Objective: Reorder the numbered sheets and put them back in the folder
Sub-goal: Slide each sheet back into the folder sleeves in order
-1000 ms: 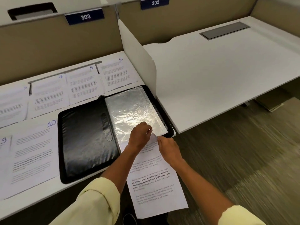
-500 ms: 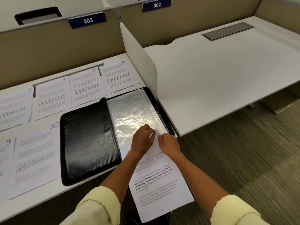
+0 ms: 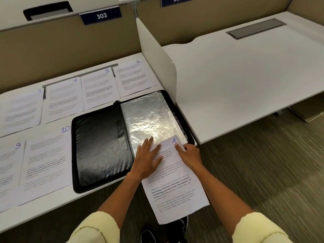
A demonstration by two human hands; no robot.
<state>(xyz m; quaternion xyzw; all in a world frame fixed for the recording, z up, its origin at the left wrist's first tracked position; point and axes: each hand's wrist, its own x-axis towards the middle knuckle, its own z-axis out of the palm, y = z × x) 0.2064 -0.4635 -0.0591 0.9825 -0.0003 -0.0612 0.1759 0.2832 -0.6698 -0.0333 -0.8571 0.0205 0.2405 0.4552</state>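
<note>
Sheets 9 (image 3: 9, 165) and 10 (image 3: 46, 160) lay flat at the left of the counter (image 3: 57, 204), with sheets 3 (image 3: 20, 109), 4 (image 3: 63, 97), 5 (image 3: 99, 88) and 6 (image 3: 135, 77) in a row behind them. The black folder (image 3: 98, 146) lay open, its clear sleeve (image 3: 150, 118) on the right half. The left hand (image 3: 149, 160) rested flat, fingers spread wide, on the sleeve's lower edge and on sheet 1 (image 3: 173, 186). The sheet's top edge sat inside the sleeve; the rest overhung the counter edge. The right hand (image 3: 191, 155) pressed the sheet near its numbered corner, index finger extended.
</note>
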